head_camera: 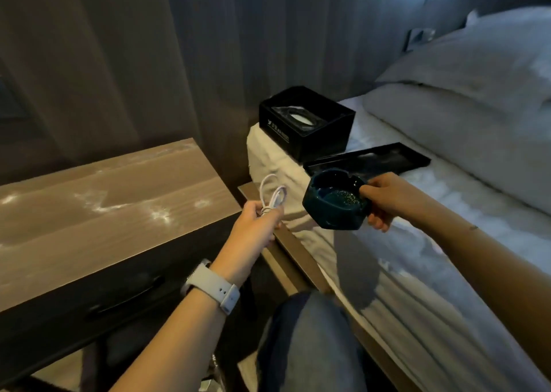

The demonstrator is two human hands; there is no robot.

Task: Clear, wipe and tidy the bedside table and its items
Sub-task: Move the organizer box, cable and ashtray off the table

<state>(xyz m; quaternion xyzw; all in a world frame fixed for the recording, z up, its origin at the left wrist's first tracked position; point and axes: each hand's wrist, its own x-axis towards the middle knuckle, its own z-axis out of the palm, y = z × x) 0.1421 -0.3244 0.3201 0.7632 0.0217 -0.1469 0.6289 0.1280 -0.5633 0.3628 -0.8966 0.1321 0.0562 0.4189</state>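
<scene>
Left hand (256,223) reaches forward, grip pinching coiled white cable (272,196); right hand (384,198) grip holds dark ashtray (334,204) by its rim

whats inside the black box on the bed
The black box sits open on the bed; inside shows a pale oval opening in a glossy sheet, probably tissues. Its walls hide the rest.

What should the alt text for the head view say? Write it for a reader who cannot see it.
A person's left hand holds a coiled white cable while the right hand grips a dark ashtray over the bed edge. A black tissue box and tray sit on the bed; the bedside table shows dusty smears.
</scene>
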